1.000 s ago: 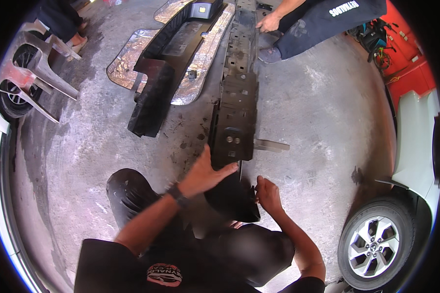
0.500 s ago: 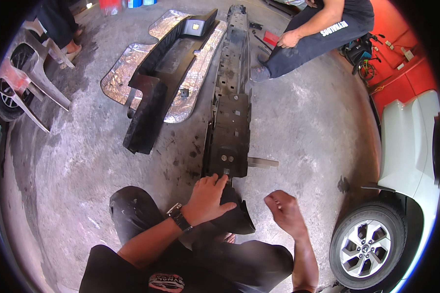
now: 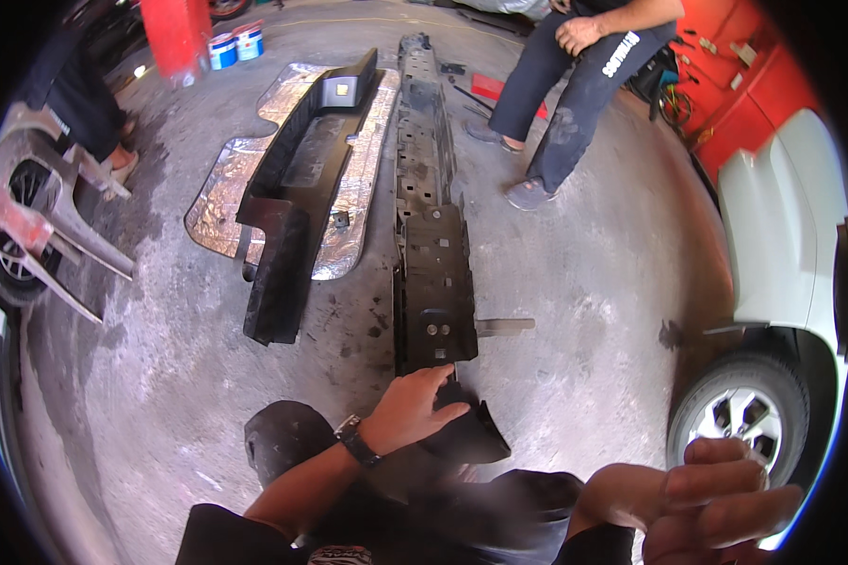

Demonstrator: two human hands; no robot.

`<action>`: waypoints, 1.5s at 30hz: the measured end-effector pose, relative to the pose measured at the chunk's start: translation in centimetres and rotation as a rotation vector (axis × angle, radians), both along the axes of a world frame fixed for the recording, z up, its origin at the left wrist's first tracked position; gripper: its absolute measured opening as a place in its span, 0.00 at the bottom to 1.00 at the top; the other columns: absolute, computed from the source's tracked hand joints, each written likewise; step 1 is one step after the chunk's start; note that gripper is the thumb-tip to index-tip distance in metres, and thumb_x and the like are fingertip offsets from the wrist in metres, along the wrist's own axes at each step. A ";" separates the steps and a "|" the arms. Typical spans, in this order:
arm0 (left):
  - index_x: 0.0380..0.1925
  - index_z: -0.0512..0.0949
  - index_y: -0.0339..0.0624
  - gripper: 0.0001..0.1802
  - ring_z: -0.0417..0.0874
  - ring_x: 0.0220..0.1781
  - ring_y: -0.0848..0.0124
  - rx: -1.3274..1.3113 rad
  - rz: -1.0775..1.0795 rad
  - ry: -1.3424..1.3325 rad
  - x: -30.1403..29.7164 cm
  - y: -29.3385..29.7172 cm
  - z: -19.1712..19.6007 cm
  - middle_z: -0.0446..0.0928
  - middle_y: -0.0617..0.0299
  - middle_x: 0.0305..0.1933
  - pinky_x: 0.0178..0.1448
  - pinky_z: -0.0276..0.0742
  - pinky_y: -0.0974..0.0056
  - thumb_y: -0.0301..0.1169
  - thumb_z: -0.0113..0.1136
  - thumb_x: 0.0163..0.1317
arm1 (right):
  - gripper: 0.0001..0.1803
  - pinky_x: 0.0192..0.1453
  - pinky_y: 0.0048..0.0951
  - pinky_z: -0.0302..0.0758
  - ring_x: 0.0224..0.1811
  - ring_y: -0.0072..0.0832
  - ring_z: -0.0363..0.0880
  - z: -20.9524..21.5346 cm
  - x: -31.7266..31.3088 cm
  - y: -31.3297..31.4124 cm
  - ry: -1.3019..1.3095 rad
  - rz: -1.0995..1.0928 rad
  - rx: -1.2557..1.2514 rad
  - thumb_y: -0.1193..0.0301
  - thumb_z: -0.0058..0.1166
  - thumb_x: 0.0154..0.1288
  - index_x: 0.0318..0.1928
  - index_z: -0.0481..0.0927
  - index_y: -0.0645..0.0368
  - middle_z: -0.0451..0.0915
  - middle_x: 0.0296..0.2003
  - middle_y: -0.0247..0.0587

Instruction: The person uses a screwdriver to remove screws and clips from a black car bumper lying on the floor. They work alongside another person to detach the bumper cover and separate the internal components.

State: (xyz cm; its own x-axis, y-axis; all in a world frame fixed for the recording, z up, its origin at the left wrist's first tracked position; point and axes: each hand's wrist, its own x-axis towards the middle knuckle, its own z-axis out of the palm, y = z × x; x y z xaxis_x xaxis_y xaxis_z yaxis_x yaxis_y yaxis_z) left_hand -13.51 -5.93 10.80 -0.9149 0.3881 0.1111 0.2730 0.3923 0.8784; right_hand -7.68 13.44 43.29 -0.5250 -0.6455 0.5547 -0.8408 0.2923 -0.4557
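A long black vehicle panel with square cut-outs and round holes lies lengthwise on the floor in front of me. My left hand, a watch on its wrist, rests at the panel's near end. Its index finger is stretched out against the edge and the thumb is spread; nothing shows in its grasp. Just beyond the thumb is a curved black piece, partly hidden by the hand. My right hand is raised at the lower right, away from the panel, fingers loosely extended and holding nothing.
Left of the panel, a black trim piece lies on a silver foil-faced sheet. A worn plastic chair stands at left. At right is a pale car's wheel. A person sits beyond the panel; paint cans stand behind.
My right hand has swung rightward, down and closer to the camera, its fingers loosening. My left hand stays at the panel's end. The view has shifted, and the seated person's legs show more.
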 end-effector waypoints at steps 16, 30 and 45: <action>0.62 0.63 0.22 0.44 0.79 0.49 0.36 0.199 -0.848 0.004 13.4 6.4 -1.4 0.69 0.26 0.57 0.57 0.75 0.48 0.56 0.57 0.66 | 0.10 0.37 0.26 0.81 0.29 0.29 0.83 -19.3 -3.1 -1.3 -0.577 -0.154 -0.271 0.82 0.60 0.62 0.44 0.80 0.72 0.83 0.32 0.44; 0.43 0.75 0.40 0.20 0.81 0.47 0.49 -0.195 -1.102 -0.317 10.0 8.5 -0.3 0.79 0.47 0.45 0.47 0.75 0.50 0.46 0.61 0.65 | 0.11 0.24 0.34 0.70 0.18 0.32 0.78 -22.3 2.0 11.0 -0.666 -1.077 0.215 0.73 0.60 0.66 0.29 0.78 0.66 0.77 0.18 0.47; 0.68 0.65 0.35 0.33 0.78 0.62 0.50 -0.343 -0.736 -0.915 20.7 10.3 9.2 0.74 0.40 0.62 0.68 0.71 0.54 0.48 0.51 0.73 | 0.11 0.35 0.44 0.82 0.30 0.48 0.85 -35.4 0.9 21.3 -0.474 -0.830 0.530 0.68 0.55 0.64 0.25 0.81 0.59 0.82 0.28 0.49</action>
State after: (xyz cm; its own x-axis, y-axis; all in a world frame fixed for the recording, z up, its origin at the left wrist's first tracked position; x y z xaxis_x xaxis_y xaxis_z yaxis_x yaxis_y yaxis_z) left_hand 7.20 4.38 20.01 -0.1516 0.7283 -0.6682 -0.1365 0.6541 0.7440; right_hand -6.83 34.71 7.88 -0.9940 -0.0893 -0.0632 -0.0636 0.9418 -0.3302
